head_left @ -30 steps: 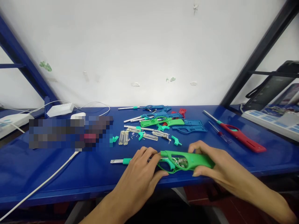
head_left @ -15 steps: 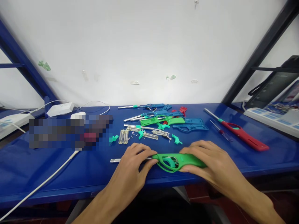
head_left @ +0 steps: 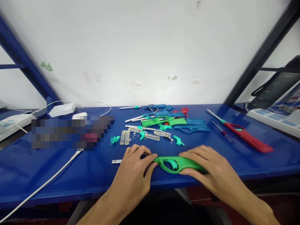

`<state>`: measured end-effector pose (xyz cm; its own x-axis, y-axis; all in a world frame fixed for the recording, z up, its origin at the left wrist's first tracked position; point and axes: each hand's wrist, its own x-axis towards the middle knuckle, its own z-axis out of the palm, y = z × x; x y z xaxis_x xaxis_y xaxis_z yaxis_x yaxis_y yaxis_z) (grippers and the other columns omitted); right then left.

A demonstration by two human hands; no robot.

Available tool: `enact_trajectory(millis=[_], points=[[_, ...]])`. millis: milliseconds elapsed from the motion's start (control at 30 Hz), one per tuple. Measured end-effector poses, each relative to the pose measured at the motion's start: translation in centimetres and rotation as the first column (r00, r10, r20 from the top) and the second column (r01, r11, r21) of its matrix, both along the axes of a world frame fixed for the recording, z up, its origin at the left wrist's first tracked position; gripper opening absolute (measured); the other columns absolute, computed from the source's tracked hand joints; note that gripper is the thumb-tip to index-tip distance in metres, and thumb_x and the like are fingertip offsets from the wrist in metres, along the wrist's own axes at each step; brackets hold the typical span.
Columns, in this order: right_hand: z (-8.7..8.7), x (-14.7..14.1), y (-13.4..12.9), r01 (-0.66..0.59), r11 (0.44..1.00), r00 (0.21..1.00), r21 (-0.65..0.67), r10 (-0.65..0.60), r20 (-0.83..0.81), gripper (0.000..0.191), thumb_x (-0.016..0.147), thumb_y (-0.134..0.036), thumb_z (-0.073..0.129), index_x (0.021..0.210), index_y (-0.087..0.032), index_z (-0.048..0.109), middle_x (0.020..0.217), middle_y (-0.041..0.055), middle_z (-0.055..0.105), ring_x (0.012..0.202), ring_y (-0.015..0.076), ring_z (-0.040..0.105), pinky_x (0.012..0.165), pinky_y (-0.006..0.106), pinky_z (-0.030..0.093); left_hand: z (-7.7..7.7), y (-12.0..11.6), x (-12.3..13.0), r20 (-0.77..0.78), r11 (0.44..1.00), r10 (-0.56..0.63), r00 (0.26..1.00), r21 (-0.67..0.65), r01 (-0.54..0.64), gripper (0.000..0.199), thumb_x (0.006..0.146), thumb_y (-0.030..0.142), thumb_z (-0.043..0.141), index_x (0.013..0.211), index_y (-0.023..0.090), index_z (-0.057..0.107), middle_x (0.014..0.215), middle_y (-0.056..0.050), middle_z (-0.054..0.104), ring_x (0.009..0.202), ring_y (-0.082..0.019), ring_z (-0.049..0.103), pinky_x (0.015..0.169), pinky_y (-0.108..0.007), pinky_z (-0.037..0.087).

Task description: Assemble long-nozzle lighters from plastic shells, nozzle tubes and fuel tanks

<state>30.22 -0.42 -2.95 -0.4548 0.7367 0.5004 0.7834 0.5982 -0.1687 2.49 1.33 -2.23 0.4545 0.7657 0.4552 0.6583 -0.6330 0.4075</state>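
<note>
A green gas lighter [head_left: 165, 162] with a long metal barrel and a teal trigger lies level between both hands, just above the front of the table. My left hand [head_left: 134, 168] pinches its neck between thumb and fingers, covering part of the barrel, whose tip sticks out to the left. My right hand [head_left: 206, 164] grips the handle, thumb below and fingers above, hiding the handle's end. The two shell halves look pressed together. Behind it lie teal triggers [head_left: 178, 140], clear fuel tanks [head_left: 125, 137] and small screws.
Blue shell pieces [head_left: 193, 125], a green shell half [head_left: 154, 120] and metal barrels lie at the back middle. On the right are a screwdriver [head_left: 223, 132] and a red lighter [head_left: 248, 137]. A white cable [head_left: 47, 181] crosses the left side; a power strip [head_left: 274, 120] stands far right.
The gap in the green lighter's shell, where metal inner parts showed around the trigger, has closed. Both hands keep their hold in nearly the same place. The view has shifted slightly.
</note>
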Motion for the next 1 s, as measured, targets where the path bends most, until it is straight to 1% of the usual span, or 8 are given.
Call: enact_trajectory(millis=[133, 367, 533, 733, 900, 1000], points=[[-0.37, 0.06, -0.16, 0.008, 1.000, 0.999, 0.002, -0.008, -0.041, 0.032, 0.101, -0.041, 0.066, 0.132, -0.032, 0.064, 0.115, 0.0007, 0.075, 0.101, 0.0210, 0.068, 0.091, 0.039, 0.053, 0.12, 0.03, 0.05, 0.012, 1.000, 0.013, 1.000, -0.009, -0.012, 0.024, 0.103, 0.018, 0.057, 0.118, 0.019, 0.076, 0.106, -0.007, 0.069, 0.099, -0.026, 0.059, 0.092, -0.049, 0.045], [-0.13, -0.33, 0.11, 0.007, 1.000, 0.998, 0.009, -0.006, -0.063, 0.031, 0.101, -0.040, 0.066, 0.130, -0.032, 0.065, 0.114, -0.0004, 0.076, 0.101, 0.0204, 0.069, 0.089, 0.037, 0.055, -0.05, 0.02, -0.05, 0.030, 1.000, 0.000, 1.000, -0.001, 0.000, 0.024, 0.103, 0.015, 0.055, 0.115, 0.020, 0.076, 0.105, -0.006, 0.069, 0.098, -0.025, 0.059, 0.090, -0.047, 0.044], [-0.01, -0.45, 0.15, -0.006, 1.000, 0.998, 0.028, 0.008, -0.057, 0.030, 0.101, -0.040, 0.065, 0.129, -0.030, 0.065, 0.114, 0.0002, 0.077, 0.099, 0.0210, 0.069, 0.088, 0.039, 0.055, 0.01, 0.11, 0.04, 0.051, 1.000, 0.011, 0.999, 0.021, -0.012, 0.022, 0.102, 0.015, 0.057, 0.110, 0.020, 0.077, 0.101, -0.005, 0.069, 0.096, -0.025, 0.058, 0.092, -0.048, 0.042], [-0.39, -0.37, 0.02, 0.002, 1.000, 0.995, -0.006, -0.002, -0.096, 0.033, 0.099, -0.039, 0.068, 0.131, -0.031, 0.067, 0.117, -0.0006, 0.078, 0.103, 0.0219, 0.068, 0.090, 0.039, 0.056, -0.02, 0.28, -0.05, 0.046, 1.000, 0.003, 0.999, 0.027, -0.004, 0.022, 0.102, 0.016, 0.059, 0.112, 0.021, 0.078, 0.102, -0.005, 0.068, 0.097, -0.024, 0.058, 0.093, -0.050, 0.041], [-0.47, -0.20, -0.42, -0.012, 0.999, 0.995, -0.051, 0.007, -0.099, 0.038, 0.104, -0.030, 0.060, 0.142, -0.035, 0.062, 0.129, -0.0016, 0.075, 0.115, 0.0226, 0.065, 0.099, 0.040, 0.054, -0.09, 0.30, -0.14, -0.004, 0.999, 0.006, 1.000, 0.042, -0.006, 0.024, 0.103, 0.016, 0.058, 0.114, 0.021, 0.078, 0.102, -0.006, 0.066, 0.096, -0.025, 0.057, 0.091, -0.050, 0.042], [-0.37, -0.31, -0.60, 0.013, 0.996, 0.993, -0.092, -0.024, -0.117, 0.040, 0.106, -0.029, 0.057, 0.144, -0.039, 0.062, 0.126, 0.0005, 0.073, 0.113, 0.0223, 0.065, 0.095, 0.039, 0.055, 0.11, 0.22, -0.14, -0.074, 0.996, 0.000, 0.997, 0.091, 0.006, 0.026, 0.103, 0.015, 0.055, 0.116, 0.019, 0.078, 0.104, -0.008, 0.066, 0.098, -0.027, 0.056, 0.091, -0.052, 0.043]])
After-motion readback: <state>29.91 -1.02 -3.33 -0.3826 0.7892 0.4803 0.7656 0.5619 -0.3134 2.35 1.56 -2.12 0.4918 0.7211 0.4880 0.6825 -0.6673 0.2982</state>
